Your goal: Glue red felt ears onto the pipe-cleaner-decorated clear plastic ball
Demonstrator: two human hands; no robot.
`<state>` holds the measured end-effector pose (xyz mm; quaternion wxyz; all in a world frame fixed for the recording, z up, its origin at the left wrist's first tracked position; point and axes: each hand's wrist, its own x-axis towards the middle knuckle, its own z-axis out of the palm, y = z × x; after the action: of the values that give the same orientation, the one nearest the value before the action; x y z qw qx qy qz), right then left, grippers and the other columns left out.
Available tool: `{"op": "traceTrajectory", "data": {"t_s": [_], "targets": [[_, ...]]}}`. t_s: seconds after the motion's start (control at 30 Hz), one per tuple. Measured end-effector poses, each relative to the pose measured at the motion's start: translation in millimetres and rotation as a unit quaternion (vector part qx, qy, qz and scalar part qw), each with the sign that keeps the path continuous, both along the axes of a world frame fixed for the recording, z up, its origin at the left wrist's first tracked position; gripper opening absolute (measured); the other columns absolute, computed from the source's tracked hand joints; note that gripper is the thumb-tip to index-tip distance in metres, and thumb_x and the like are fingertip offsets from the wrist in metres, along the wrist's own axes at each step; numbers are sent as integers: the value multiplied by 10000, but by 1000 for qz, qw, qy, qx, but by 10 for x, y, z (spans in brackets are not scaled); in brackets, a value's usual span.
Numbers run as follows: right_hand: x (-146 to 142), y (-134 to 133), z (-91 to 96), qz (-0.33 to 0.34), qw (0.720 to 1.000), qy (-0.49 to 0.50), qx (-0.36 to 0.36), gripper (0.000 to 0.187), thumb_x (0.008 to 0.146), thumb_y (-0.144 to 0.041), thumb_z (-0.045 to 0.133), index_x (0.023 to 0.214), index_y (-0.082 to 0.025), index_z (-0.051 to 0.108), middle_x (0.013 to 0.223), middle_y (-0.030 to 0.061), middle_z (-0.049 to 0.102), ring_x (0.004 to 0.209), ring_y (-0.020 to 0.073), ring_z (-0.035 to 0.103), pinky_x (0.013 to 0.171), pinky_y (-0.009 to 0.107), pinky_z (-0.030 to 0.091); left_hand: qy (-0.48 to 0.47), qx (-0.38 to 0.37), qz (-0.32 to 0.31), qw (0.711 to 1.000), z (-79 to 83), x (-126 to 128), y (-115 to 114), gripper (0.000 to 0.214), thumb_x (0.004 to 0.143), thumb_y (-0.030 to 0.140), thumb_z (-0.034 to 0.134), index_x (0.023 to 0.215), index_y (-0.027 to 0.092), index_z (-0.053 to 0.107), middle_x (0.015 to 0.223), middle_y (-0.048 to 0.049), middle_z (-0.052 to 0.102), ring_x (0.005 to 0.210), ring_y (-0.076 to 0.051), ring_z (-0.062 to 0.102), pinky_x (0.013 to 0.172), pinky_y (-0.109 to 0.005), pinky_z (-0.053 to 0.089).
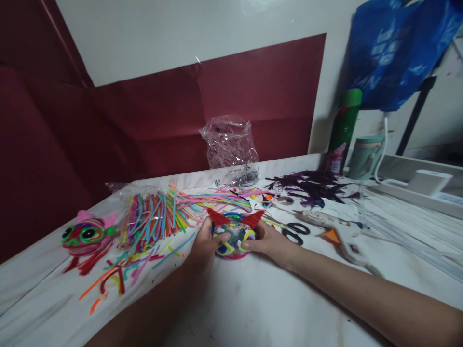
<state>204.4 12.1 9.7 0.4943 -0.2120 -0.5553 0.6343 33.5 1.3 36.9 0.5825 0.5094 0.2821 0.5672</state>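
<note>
Between my hands is a round craft figure (237, 236) with two red pointed ears and coloured pipe-cleaner trim in blue and yellow. My left hand (206, 243) is closed around its left side, thumb on the front. On the opposite side my right hand (267, 241) grips it, with the thumb pressed near a yellow ring. The figure sits low over the white table (231, 299); whether it touches the surface I cannot tell. Just right of it lie black-handled scissors (297, 232).
A finished-looking pink craft figure (88, 236) stands at left beside a bundle of pipe cleaners (155, 217) and loose cut pieces (114, 279). A glue gun (340, 231), dark purple strands (314, 185), a green spray can (343, 130) and a lidded cup (365, 156) are at right. Clear plastic bag (231, 144) behind.
</note>
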Motion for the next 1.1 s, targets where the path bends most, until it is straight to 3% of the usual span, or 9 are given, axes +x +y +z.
{"op": "traceTrajectory", "data": {"t_s": [0.13, 0.27, 0.37, 0.5, 0.6, 0.8, 0.97, 1.1], "targets": [[1, -12, -1, -1, 1000, -3, 6, 548, 626, -244, 816, 1120, -209, 580, 1101, 62, 686, 996, 255, 631, 927, 427, 446, -1, 3, 21, 1000, -21, 8, -30, 542, 592, 205, 712, 1092, 212, 502, 1129, -74, 627, 1038, -261, 596, 840, -344, 483], [11, -14, -6, -10, 1000, -6, 1, 558, 621, -232, 814, 1125, -206, 575, 1128, 67, 674, 1022, 258, 615, 947, 439, 428, -26, 3, 63, 998, -34, 0, -28, 671, 606, 186, 718, 1211, 245, 435, 1215, -66, 580, 1156, -243, 528, 934, -335, 435], [19, -12, 2, -12, 1000, -9, -13, 531, 596, -237, 821, 1076, -207, 597, 1109, 67, 684, 1029, 268, 610, 951, 445, 418, -45, -12, 76, 996, -65, -44, 39, 584, 647, 258, 712, 1182, 221, 480, 1191, -81, 599, 1146, -236, 536, 952, -339, 414], [31, -13, 16, -9, 999, -8, -37, 471, 588, -223, 810, 1015, -208, 614, 1074, 55, 700, 1023, 266, 613, 957, 438, 420, 15, -19, 157, 987, -135, -174, 194, 325, 672, 351, 685, 929, 177, 591, 892, -44, 666, 883, -183, 620, 843, -310, 444], [42, -16, 14, -11, 999, -8, -41, 489, 606, -210, 796, 1058, -219, 610, 1118, 52, 684, 1061, 263, 599, 988, 440, 399, 47, -11, 199, 979, -165, -288, 295, 237, 669, 372, 689, 715, 170, 575, 646, 19, 588, 651, -121, 559, 719, -264, 433], [50, -10, -14, -18, 998, -28, -49, 531, 610, -235, 803, 1104, -222, 608, 1150, 71, 672, 1078, 282, 593, 1009, 480, 375, 85, 16, 183, 979, -44, -379, 297, 285, 689, 394, 657, 550, 178, 534, 532, 38, 499, 551, -106, 465, 594, -237, 389], [48, -2, -45, -20, 998, -26, -46, 547, 608, -233, 806, 1118, -216, 608, 1172, 75, 660, 1107, 279, 570, 1026, 477, 351, 114, 19, 152, 982, 81, -333, 198, 161, 562, 242, 733, 661, 162, 634, 608, 30, 584, 595, -105, 502, 605, -224, 392], [40, -8, -39, -14, 998, -31, -44, 539, 624, -252, 803, 1125, -225, 606, 1179, 72, 655, 1103, 277, 571, 1015, 477, 361, 126, 18, 151, 980, 84, -301, 175, 128, 576, 244, 719, 637, 152, 655, 581, 24, 585, 579, -103, 504, 594, -226, 391]]}}
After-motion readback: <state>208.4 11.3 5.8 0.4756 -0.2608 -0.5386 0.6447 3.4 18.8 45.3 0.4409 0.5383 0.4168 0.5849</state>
